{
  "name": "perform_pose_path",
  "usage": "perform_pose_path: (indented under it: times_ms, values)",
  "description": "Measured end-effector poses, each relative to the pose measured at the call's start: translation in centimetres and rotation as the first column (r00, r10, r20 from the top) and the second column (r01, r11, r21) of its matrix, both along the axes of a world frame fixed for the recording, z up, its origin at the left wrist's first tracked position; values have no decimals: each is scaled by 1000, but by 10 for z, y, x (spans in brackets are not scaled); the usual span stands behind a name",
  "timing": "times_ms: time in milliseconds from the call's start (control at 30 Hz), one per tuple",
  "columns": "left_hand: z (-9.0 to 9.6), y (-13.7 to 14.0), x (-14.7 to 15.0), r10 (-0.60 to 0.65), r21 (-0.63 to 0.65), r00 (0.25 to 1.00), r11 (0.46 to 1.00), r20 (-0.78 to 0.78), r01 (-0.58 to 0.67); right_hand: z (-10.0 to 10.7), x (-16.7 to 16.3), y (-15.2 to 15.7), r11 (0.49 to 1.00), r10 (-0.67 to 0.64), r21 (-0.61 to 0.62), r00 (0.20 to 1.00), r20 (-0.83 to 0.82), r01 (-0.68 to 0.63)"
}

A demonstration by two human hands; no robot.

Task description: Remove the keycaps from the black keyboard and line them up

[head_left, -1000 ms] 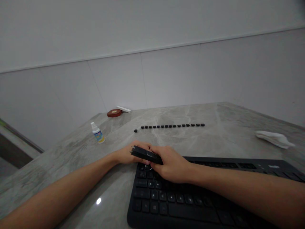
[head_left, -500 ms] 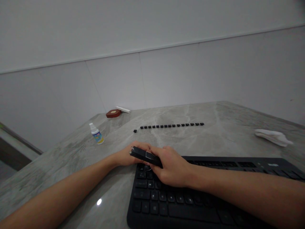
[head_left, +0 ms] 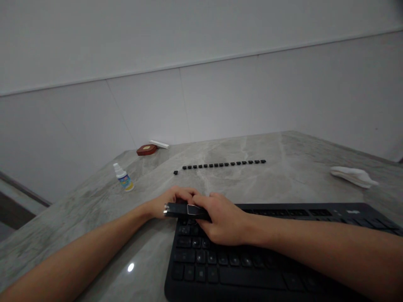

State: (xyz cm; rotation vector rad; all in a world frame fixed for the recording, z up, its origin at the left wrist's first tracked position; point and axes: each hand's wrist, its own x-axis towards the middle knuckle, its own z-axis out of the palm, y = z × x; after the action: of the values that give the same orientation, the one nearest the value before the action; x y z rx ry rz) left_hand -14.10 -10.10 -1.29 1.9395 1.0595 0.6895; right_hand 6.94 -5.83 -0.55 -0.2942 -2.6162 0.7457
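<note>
My right hand (head_left: pixel 225 220) is closed around a slim black keycap puller (head_left: pixel 179 210) with metal prongs at its left end. It lies nearly level above the top-left keys of a black keyboard (head_left: pixel 248 277). Beside it, at the keyboard's top-left corner, my left hand (head_left: pixel 170 200) has its fingers bent and close to the right hand's fingers. Its fingertips are hidden behind the puller, so what they grip does not show. Beyond both hands, a row of small black keycaps (head_left: pixel 221 165) lies on the grey marbled table, with one keycap (head_left: pixel 175 172) set slightly apart at the left end.
A small spray bottle (head_left: pixel 124 178) with a colourful label stands on the left. Near the wall are a reddish-brown case (head_left: pixel 146 150) and a white flat bar (head_left: pixel 159 144). A white cloth (head_left: pixel 354 176) lies at the right. Empty key slots (head_left: pixel 296 212) show along the keyboard's top.
The puller's pronged left end has dipped, bringing the tool from a slant to nearly level. Both hands stay at the keyboard's top-left corner. The whole view has shifted slightly.
</note>
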Motion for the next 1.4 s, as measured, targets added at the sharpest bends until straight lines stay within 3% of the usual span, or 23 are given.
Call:
perform_pose_path:
  times_ms: [100,467,833,1067,1267,1400]
  values:
    - [-1,1,-1,-21,-66,999,998,43,23,1,0,-1,1000,-7,17,1000,-3,7]
    - [1,4,-1,-17,-50,999,999,51,19,-2,-4,-3,981,-128,-143,991,33,131]
    - [6,1,5,-9,-23,1000,1000,-28,9,0,0,-9,989,-148,24,989,12,148]
    - [3,1,0,-6,-65,1000,998,6,7,-1,-2,-5,978,-153,-140,988,19,154]
    - [8,-4,9,-18,-85,999,996,-52,13,0,-3,-5,966,-46,-257,991,-126,12]
    - [5,-5,10,8,-94,997,995,-80,-16,-2,-4,-4,952,-39,-305,987,-159,-12]
